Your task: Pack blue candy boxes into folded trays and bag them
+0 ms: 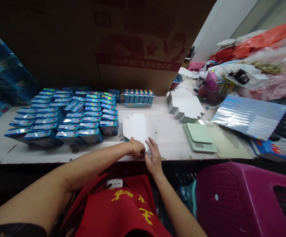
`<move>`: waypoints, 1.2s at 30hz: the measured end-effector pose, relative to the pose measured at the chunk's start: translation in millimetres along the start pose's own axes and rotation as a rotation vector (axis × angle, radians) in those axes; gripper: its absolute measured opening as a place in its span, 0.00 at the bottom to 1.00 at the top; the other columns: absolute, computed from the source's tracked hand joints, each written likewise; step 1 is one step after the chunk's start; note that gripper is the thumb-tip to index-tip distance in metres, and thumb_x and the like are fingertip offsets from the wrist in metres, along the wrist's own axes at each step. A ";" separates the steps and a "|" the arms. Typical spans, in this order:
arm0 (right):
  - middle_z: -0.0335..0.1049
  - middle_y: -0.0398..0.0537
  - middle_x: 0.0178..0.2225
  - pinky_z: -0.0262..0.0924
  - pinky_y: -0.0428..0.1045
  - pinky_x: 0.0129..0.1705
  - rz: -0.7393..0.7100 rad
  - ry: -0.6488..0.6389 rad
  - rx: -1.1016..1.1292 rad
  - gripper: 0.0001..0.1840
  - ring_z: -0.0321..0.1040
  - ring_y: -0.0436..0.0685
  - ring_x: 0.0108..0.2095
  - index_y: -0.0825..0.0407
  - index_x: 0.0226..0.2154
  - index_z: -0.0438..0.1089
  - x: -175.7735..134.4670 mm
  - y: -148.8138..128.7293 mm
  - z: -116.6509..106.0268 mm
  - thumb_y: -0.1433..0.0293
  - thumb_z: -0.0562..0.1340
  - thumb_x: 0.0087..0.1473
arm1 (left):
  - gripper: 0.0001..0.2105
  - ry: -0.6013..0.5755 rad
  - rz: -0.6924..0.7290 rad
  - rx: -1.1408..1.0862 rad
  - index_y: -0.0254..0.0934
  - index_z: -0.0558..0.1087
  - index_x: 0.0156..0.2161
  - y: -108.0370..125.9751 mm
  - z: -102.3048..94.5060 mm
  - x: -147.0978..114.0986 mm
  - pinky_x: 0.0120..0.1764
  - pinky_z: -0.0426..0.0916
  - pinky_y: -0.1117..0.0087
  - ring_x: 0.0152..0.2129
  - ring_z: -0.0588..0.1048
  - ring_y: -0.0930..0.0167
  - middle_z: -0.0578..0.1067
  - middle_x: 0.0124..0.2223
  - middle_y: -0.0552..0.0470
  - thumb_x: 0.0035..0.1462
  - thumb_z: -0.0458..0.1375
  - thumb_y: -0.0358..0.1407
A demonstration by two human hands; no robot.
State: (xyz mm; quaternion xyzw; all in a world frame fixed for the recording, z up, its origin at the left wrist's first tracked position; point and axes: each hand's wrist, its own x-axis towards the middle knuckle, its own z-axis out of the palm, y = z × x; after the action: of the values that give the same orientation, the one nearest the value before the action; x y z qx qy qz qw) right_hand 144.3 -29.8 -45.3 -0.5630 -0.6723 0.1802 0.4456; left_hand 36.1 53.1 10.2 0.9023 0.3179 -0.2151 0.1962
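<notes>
Where the white cardboard blank ends at six o'clock, the left hand curls, grip unclear; the right hand spreads loosely at five. Probably light, creasable: pinch edges.

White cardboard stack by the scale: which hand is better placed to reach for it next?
Probably the right hand: it is on the side toward the stack, fairly open beside the white card. The left hand is curled at the card's near end and would likely reach across the right.

A pale green scale sits near a magenta stool, with plastic bags heaped farther back.
</notes>
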 end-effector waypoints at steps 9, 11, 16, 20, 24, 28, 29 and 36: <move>0.63 0.52 0.47 0.48 0.58 0.52 -0.196 -0.225 -0.493 0.18 0.56 0.58 0.49 0.53 0.47 0.60 -1.0 -35.6 -31.6 0.75 0.51 0.52 | 0.12 0.290 0.001 -0.136 0.43 0.70 0.41 -15.6 2.0 -26.7 0.47 0.56 0.65 0.42 0.68 0.70 0.73 0.42 0.53 0.52 0.50 0.32; 0.66 0.54 0.42 0.53 0.56 0.47 -0.202 -0.361 -0.635 0.17 0.60 0.59 0.44 0.54 0.46 0.61 1.5 -48.3 -18.8 0.74 0.52 0.53 | 0.13 0.594 -0.075 -0.189 0.39 0.69 0.43 -24.7 7.8 -36.7 0.48 0.56 0.66 0.45 0.66 0.70 0.69 0.47 0.49 0.55 0.46 0.31; 0.67 0.53 0.31 0.57 0.51 0.34 -0.022 -0.657 -0.806 0.11 0.64 0.57 0.34 0.54 0.34 0.64 3.3 -52.4 21.4 0.78 0.48 0.53 | 0.22 0.974 -0.270 -0.298 0.32 0.59 0.52 -46.2 23.6 -40.3 0.52 0.53 0.61 0.52 0.57 0.63 0.60 0.54 0.40 0.51 0.52 0.36; 0.66 0.51 0.30 0.57 0.50 0.32 -0.127 -0.731 -0.747 0.09 0.64 0.57 0.32 0.54 0.33 0.64 -22.9 -53.3 31.8 0.79 0.50 0.52 | 0.31 0.836 -0.414 -0.459 0.26 0.52 0.55 -57.3 26.7 -30.3 0.53 0.53 0.60 0.53 0.56 0.59 0.58 0.54 0.35 0.49 0.54 0.41; 0.66 0.50 0.29 0.58 0.50 0.31 -0.119 -0.785 -0.670 0.04 0.64 0.57 0.31 0.54 0.31 0.64 -58.8 -70.9 28.9 0.75 0.55 0.49 | 0.33 0.803 -0.482 -0.547 0.24 0.52 0.55 -61.4 31.4 -27.8 0.51 0.58 0.63 0.49 0.62 0.60 0.60 0.52 0.35 0.44 0.57 0.34; 0.68 0.50 0.34 0.59 0.49 0.34 -0.179 -0.794 -0.542 0.09 0.65 0.56 0.35 0.54 0.38 0.65 -58.9 -94.1 8.5 0.69 0.55 0.52 | 0.32 0.838 -0.440 -0.549 0.27 0.52 0.56 -59.6 42.1 -31.1 0.51 0.59 0.65 0.48 0.64 0.64 0.59 0.52 0.37 0.42 0.51 0.24; 0.68 0.50 0.36 0.59 0.49 0.36 -0.232 -0.760 -0.508 0.11 0.65 0.56 0.37 0.53 0.41 0.64 -49.1 -97.0 1.8 0.69 0.54 0.53 | 0.32 0.823 -0.432 -0.575 0.27 0.52 0.56 -59.5 44.1 -32.1 0.52 0.58 0.65 0.49 0.63 0.63 0.60 0.53 0.38 0.41 0.50 0.23; 0.57 0.55 0.53 0.54 0.54 0.47 -0.060 -0.572 -0.757 0.21 0.55 0.60 0.50 0.55 0.51 0.57 53.5 -48.5 3.3 0.75 0.49 0.54 | 0.34 0.638 -0.352 -0.779 0.31 0.56 0.55 -67.2 46.6 -38.4 0.47 0.64 0.68 0.45 0.68 0.66 0.69 0.49 0.45 0.36 0.49 0.21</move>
State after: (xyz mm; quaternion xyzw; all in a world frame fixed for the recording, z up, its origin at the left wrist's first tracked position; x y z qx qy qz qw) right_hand 114.4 5.5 10.2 -0.5939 -0.8024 0.0574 0.0111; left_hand -47.5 59.9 -23.5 0.7163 0.5647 0.1741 0.3712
